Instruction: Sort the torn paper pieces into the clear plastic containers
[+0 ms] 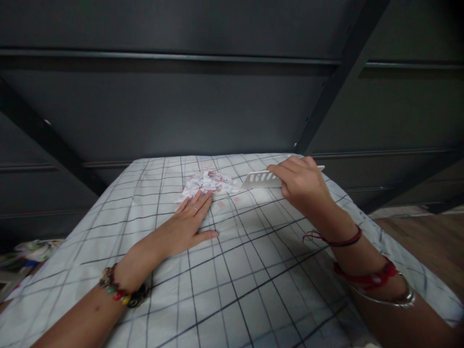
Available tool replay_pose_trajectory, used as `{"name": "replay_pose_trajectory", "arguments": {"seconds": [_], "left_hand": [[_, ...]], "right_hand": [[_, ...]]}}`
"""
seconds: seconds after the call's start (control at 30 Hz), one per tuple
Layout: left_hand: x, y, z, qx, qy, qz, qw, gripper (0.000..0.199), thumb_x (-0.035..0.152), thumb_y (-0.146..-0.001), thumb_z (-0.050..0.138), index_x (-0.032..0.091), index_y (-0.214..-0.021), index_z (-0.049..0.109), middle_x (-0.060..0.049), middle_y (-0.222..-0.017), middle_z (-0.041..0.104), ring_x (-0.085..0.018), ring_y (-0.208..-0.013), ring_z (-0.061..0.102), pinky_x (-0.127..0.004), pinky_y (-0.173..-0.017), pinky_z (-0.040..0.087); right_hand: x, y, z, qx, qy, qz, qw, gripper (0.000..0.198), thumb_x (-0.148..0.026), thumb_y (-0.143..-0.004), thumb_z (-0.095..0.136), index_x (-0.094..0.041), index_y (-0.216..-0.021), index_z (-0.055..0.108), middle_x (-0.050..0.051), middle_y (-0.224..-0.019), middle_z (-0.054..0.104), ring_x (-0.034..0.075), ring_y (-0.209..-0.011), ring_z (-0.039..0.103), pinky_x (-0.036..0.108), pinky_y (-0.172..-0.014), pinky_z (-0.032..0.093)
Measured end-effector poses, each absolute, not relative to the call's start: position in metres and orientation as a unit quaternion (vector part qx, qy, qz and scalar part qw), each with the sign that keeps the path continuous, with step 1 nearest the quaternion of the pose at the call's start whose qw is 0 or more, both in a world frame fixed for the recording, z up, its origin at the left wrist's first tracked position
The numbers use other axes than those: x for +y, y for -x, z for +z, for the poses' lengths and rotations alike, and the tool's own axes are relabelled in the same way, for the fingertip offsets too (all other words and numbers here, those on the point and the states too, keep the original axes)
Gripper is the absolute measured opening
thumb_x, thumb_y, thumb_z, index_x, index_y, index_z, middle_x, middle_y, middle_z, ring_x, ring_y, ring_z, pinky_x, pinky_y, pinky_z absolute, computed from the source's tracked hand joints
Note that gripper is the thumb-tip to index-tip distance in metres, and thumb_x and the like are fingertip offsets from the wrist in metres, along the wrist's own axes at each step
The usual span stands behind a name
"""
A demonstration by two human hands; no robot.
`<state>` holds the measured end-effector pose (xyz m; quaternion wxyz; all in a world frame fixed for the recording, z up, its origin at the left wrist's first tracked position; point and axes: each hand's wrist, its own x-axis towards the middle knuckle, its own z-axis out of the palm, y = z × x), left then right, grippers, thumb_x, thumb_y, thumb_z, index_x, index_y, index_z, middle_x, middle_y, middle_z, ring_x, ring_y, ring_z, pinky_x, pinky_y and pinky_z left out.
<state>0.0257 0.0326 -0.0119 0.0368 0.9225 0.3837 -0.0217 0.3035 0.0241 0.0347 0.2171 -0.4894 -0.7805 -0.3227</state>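
A small heap of white and pinkish paper scraps lies on the checked cloth, with a few loose bits at its edges. My left hand rests flat on the cloth, fingers stretched out and their tips touching the near side of the heap. In my right hand is a white slotted scoop, gripped from above. Its front edge is down near the cloth, just right of the scraps. The hand covers part of the scoop, so its full shape is hidden.
The white cloth with dark grid lines covers the surface under both hands. Dark grey panels with metal bars stand close behind it. Wooden floor shows at the right, and cluttered items sit low at the left.
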Motion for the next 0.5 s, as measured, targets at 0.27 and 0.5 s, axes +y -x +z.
{"name": "replay_pose_trajectory", "arguments": {"seconds": [0.27, 0.5], "left_hand": [[0.0304, -0.0283, -0.0112, 0.388, -0.921, -0.025, 0.03, 0.087, 0.069, -0.085, 0.012, 0.004, -0.142, 0.006, -0.017, -0.149, 0.003, -0.03, -0.135, -0.002, -0.046, -0.108, 0.008], [0.031, -0.0273, -0.0118, 0.376, -0.926, -0.008, 0.025, 0.082, 0.066, -0.087, 0.017, 0.008, -0.143, 0.003, -0.016, -0.149, 0.005, -0.031, -0.135, 0.0, -0.048, -0.107, 0.011]], "right_hand": [[0.0283, -0.3036, 0.029, -0.778, 0.469, -0.336, 0.248, 0.034, -0.001, -0.074, 0.039, -0.016, -0.09, 0.064, 0.004, -0.073, 0.062, 0.018, -0.073, 0.048, 0.032, -0.066, 0.028], [0.0267, -0.3011, 0.029, -0.801, 0.413, -0.331, 0.28, 0.034, 0.001, -0.076, 0.038, -0.016, -0.09, 0.063, 0.002, -0.072, 0.062, 0.016, -0.071, 0.049, 0.031, -0.065, 0.029]]}}
